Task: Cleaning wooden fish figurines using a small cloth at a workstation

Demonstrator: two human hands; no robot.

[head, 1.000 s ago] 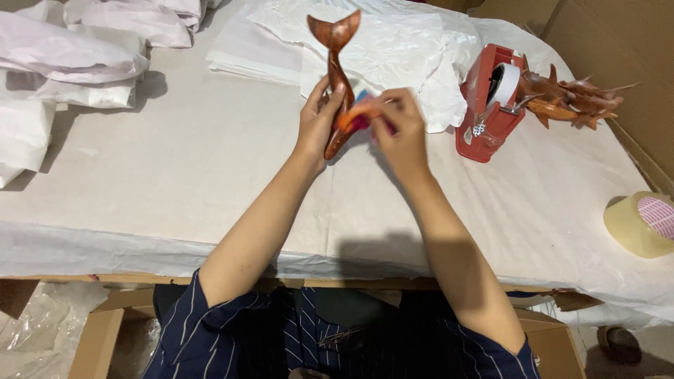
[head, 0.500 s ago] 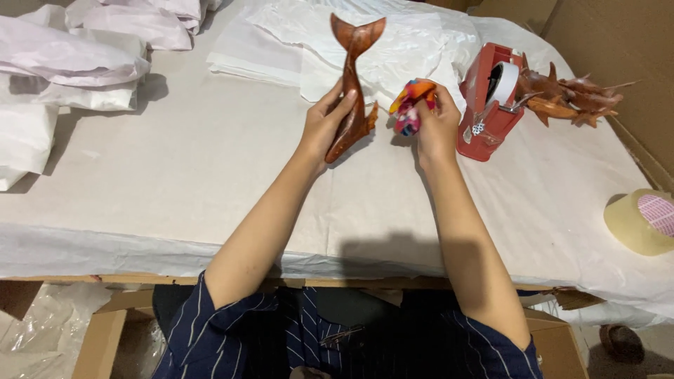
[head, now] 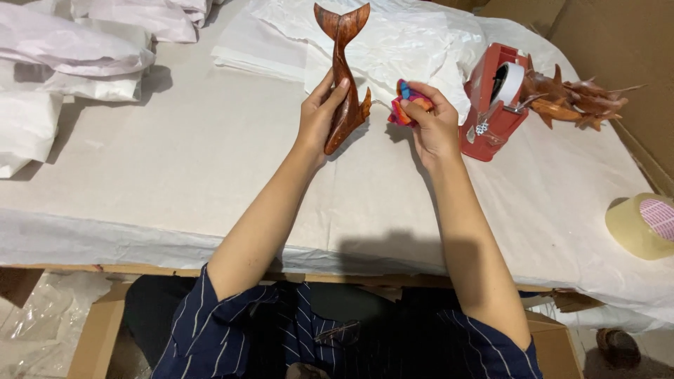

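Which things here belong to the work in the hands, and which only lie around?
In use:
- wooden fish carving, held by left hand
- small colourful cloth, held by right hand

Lying about:
- red tape dispenser
- more carvings
- tape roll
- white paper sheets

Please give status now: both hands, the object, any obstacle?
Left hand grips wooden whale carving, tail up. Right hand pinches small colourful cloth, apart from carving. Red tape dispenser close beside right hand.

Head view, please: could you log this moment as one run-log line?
left hand: holds wooden dolphin carving, tail up | right hand: holds colourful cloth | apart | red tape dispenser at right
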